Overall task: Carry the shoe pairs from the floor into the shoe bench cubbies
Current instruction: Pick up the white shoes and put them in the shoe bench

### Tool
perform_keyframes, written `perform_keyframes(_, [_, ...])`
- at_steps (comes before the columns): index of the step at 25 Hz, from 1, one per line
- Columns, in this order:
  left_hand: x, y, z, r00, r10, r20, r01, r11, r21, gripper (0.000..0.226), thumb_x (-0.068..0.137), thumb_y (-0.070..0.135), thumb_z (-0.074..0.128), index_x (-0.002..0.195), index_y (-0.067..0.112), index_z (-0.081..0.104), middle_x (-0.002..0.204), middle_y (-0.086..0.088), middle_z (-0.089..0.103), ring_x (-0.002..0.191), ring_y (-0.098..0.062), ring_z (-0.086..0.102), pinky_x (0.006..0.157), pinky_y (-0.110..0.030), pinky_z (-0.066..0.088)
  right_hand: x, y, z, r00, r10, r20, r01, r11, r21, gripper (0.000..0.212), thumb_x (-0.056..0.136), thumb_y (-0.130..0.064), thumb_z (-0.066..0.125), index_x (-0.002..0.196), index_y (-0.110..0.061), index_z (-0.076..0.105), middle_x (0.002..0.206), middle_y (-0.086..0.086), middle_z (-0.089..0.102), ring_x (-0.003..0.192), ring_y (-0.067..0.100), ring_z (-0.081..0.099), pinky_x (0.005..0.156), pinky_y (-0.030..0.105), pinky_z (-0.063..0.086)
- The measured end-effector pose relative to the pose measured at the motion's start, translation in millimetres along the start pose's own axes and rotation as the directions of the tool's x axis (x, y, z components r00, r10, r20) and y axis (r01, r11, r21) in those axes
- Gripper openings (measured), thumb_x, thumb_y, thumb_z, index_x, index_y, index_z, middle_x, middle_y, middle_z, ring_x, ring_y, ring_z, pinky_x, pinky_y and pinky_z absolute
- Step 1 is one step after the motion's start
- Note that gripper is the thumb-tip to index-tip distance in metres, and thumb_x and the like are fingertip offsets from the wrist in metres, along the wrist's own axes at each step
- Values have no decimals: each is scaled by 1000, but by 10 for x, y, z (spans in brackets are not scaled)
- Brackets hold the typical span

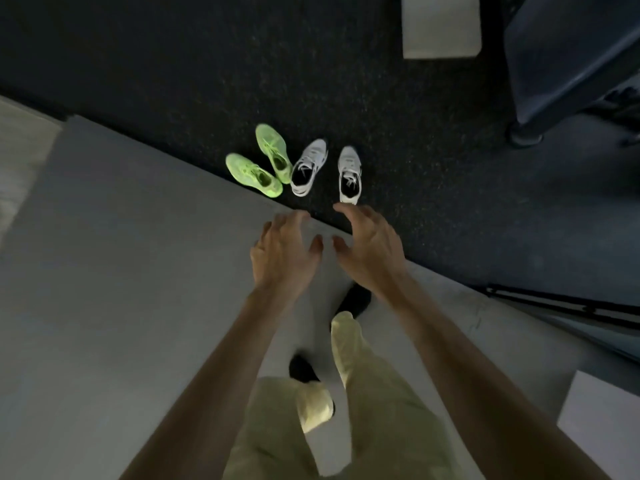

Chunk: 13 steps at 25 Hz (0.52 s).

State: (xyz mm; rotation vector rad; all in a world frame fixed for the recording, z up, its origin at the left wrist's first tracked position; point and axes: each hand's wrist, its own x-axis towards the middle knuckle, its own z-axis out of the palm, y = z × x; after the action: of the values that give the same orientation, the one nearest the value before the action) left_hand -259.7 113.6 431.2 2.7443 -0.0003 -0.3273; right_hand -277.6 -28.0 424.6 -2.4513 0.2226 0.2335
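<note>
Dim light covers a floor split between pale grey flooring (121, 254) and dark speckled carpet (207, 81). Both hands reach forward with fingers (341, 209) spread and empty: the left hand (282, 258) over the grey edge, the right hand (372, 252) over the seam. Just beyond the right fingertips stands one white sneaker (349, 174); its mate (309, 167) sits to the left, apart from it. Beside that lie two neon green sneakers (263, 161), heels close together, near the carpet's edge. Below, khaki trousers (363, 393) and dark shoes show.
</note>
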Motion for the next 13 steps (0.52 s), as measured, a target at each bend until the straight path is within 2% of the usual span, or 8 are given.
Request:
perform_keyframes(5, [1045,-295,1100,994,50,99,-54,998,30,42,86,41,64,124,26,53,116,-1,60,111,-24,54,80,-40,44,998,734,875,997,74,27,-73,997,-30,53,83,-24,70,132,-20,52,120,6,63,109,24,58,88,39,50])
perform_keyframes(8, [1596,-699,2083,989,44,138,-47,999,22,44,87,41,64,127,26,52,119,0,58,113,-23,52,81,-39,43,1534,1318,1729,992,114,52,-111,993,-45,54,83,-22,69,134,-21,50,121,5,62,110,24,57,89,38,48])
perform_keyframes(13, [2732,-1548,3710,991,80,111,-87,995,53,45,87,35,62,129,25,50,128,0,53,119,-24,49,83,-42,43,2470,2378,3246,990,138,5,-136,986,-96,55,84,-20,68,135,-21,49,121,5,61,109,23,57,87,34,46])
